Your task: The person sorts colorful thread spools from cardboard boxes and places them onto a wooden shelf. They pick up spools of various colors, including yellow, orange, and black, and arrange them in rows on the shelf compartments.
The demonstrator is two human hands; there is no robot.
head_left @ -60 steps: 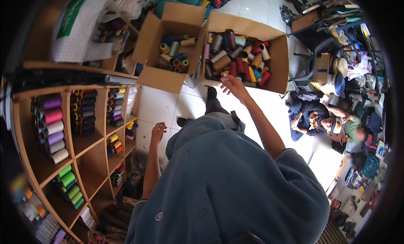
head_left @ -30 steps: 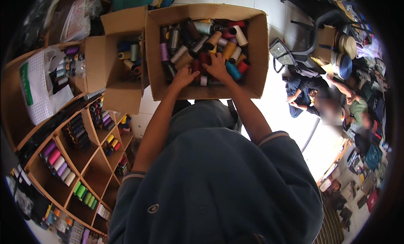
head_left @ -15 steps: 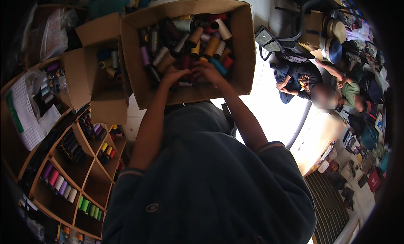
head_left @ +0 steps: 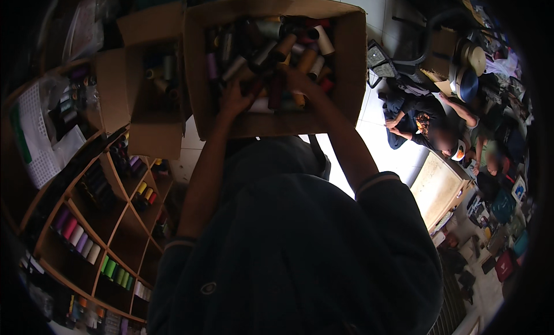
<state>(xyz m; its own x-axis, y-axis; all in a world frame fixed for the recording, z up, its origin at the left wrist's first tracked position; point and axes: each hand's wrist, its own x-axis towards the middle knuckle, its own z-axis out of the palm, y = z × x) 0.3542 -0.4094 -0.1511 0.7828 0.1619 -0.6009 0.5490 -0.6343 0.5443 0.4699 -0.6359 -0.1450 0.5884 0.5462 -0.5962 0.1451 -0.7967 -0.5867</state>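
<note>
A large cardboard box [head_left: 254, 126] stands in front of me, filled with a jumble of thread spools in many colours. Both my hands are down inside it, in shade. My left hand [head_left: 234, 99] has its fingers curled in among the spools at the near left; what they close on is mostly hidden. Beside it, my right hand [head_left: 300, 81] bends its fingers at the upper end of a dark red thread spool [head_left: 276, 94]. A brown spool [head_left: 284, 46] and a white spool [head_left: 324, 40] lie farther back. Pale spools lie against the near wall.
At left stands a smaller open box [head_left: 156, 118] with more spools. A wooden rack [head_left: 118, 219] holds spools sorted by colour in compartments. A black chair frame [head_left: 412, 58] is at the far right, with people [head_left: 424, 113] sitting beyond it near a wooden table [head_left: 437, 188].
My view has shifted, so the box sits farther right and the picture is darker. My hands have moved apart among the spools, and a dark red spool now shows between them.
</note>
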